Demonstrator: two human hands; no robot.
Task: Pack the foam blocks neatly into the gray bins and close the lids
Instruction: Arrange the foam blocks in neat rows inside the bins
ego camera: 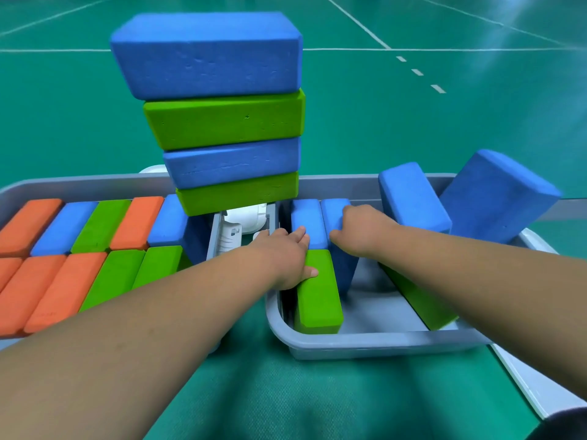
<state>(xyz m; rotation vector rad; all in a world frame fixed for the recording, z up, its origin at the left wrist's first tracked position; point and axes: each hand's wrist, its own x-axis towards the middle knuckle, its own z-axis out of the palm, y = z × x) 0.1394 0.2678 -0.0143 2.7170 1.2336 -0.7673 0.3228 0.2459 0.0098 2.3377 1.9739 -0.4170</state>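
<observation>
Matt, pitted blue, green and orange foam blocks (222,120); smooth grey plastic bin (374,342) on the right; glossy green sports floor (476,122) beyond.

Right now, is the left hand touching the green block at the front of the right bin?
Touching. The head view shows the left hand laying its thumb across the top of the green block, no gap between them.

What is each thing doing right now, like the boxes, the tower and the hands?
Left bin, open, packed with blocks.
Right bin, open, partly filled.
Four-block tower, stacked flat between the bins.
Left hand, resting on upright green block.
Right hand, fingers gripping upright blue block.
Big blue block, tilted at the right bin's end.
</observation>
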